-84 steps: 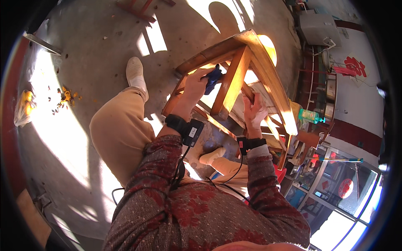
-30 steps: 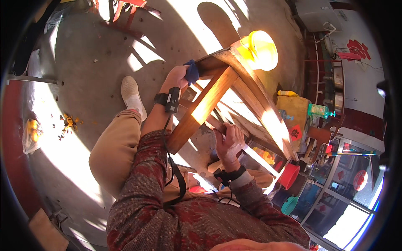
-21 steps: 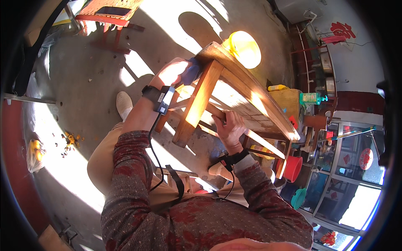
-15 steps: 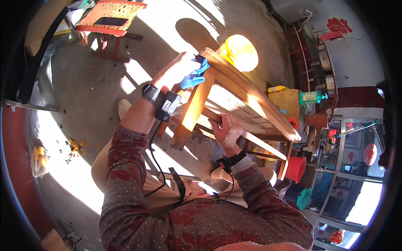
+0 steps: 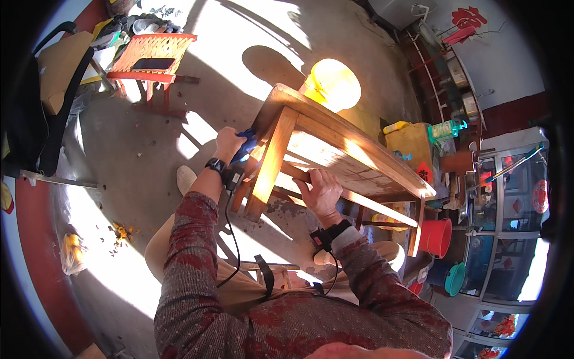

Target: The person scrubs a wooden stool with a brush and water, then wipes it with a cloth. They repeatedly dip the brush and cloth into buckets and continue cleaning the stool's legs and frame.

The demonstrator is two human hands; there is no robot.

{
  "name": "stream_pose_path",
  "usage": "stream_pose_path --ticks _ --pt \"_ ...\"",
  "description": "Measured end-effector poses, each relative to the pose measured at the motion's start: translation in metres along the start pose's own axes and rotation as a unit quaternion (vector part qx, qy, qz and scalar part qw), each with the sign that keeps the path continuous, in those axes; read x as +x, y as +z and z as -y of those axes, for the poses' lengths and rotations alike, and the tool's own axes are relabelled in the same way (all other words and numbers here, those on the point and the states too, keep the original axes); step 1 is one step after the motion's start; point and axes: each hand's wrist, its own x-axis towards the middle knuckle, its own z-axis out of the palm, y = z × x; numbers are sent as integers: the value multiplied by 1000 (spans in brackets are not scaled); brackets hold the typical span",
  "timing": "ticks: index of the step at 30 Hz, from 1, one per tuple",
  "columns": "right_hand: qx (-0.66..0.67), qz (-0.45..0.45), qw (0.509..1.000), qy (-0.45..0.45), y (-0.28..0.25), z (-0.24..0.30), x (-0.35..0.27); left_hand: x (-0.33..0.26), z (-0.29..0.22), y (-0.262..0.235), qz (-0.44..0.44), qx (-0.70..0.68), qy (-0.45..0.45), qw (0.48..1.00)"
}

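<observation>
A wooden bench point(image 5: 353, 140) lies tipped on its side in front of me, its legs and rails turned toward me. My left hand point(image 5: 229, 143) is closed on a blue cloth point(image 5: 244, 147) and presses it near the bench's left end. My right hand point(image 5: 323, 192) wraps round a wooden rail point(image 5: 295, 172) between the legs, fingers over its top. The nearest bench leg point(image 5: 270, 167) stands between my two hands. How the cloth is bunched under my left fingers is partly hidden.
Behind the bench stands a yellow bucket point(image 5: 332, 85). A red bucket point(image 5: 435, 237) and a green basin point(image 5: 454, 279) are at the right. A woven orange chair point(image 5: 152, 54) is far left. A green bottle point(image 5: 445, 130) stands on a low cabinet point(image 5: 409, 143).
My left hand has moved with the blue cloth toward me and left, from the leg's upper part to the bench's end. My right hand keeps its grip on the rail. The view has shifted slightly.
</observation>
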Motion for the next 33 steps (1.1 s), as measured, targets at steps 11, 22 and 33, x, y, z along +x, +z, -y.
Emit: stream_pose_path --ticks 11,22,33 --pt "56 8 998 18 -3 -13 -19 -34 -160 -189 108 -551 8 828" --pt "362 10 928 91 -28 -44 -10 -124 -229 -39 -61 -263 75 960" --pt "360 -46 921 140 -29 -37 -34 -145 -238 -6 -110 -182 194 958"
